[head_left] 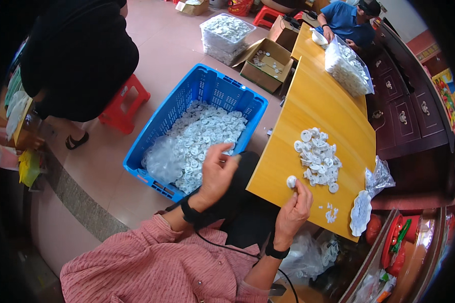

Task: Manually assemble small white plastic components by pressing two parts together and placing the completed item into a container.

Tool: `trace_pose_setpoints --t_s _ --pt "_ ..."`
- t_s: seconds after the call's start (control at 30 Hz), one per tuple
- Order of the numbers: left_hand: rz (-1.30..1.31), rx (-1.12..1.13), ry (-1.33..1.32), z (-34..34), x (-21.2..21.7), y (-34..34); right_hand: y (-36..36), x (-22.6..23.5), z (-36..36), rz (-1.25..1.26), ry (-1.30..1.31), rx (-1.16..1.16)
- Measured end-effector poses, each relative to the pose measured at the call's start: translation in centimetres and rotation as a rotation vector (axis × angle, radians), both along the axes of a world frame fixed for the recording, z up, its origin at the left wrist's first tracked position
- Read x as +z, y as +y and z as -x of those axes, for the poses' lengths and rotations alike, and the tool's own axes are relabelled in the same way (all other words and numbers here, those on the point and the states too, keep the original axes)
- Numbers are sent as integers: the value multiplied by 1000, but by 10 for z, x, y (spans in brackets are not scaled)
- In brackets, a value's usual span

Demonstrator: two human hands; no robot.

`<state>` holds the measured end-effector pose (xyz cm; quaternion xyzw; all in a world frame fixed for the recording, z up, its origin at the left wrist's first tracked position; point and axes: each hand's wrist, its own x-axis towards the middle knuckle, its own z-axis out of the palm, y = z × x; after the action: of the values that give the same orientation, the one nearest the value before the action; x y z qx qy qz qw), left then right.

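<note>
My right hand (294, 208) is closed at the near left part of the wooden table (278, 156), pinching a small round white plastic piece (291, 181) with its fingertips. To its upper right lies a pile of similar white plastic pieces (319, 160), round-topped with thin parts. My left hand (219, 174) hovers over the near right side of a blue crate (197, 76). Its fingers are loosely bent and apart from the thumb, with nothing visible between them. Many more white pieces (207, 131) fill the crate, beside a clear plastic bag (164, 159).
Tiny white bits (331, 213) and a scalloped white dish (361, 213) lie near the table's right corner. Across the table, a person (349, 25) sits by a full clear bin (346, 70). A cardboard box (265, 65) and red stool (126, 103) stand on the floor.
</note>
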<state>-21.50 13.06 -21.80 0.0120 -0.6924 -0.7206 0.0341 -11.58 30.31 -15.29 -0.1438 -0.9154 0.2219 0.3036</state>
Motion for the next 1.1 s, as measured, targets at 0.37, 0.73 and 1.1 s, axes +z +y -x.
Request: trace_pose_setpoints --t_s 0.37,0.73,1.1 --pt "176 -425 589 -37 50 55 0 -5 -12 34 -13 -37" --pt "436 -501 656 -34 50 69 -10 6 -23 214 48 -57" --pt "440 -486 704 -36 51 68 51 -5 -63 -253 -134 -439"
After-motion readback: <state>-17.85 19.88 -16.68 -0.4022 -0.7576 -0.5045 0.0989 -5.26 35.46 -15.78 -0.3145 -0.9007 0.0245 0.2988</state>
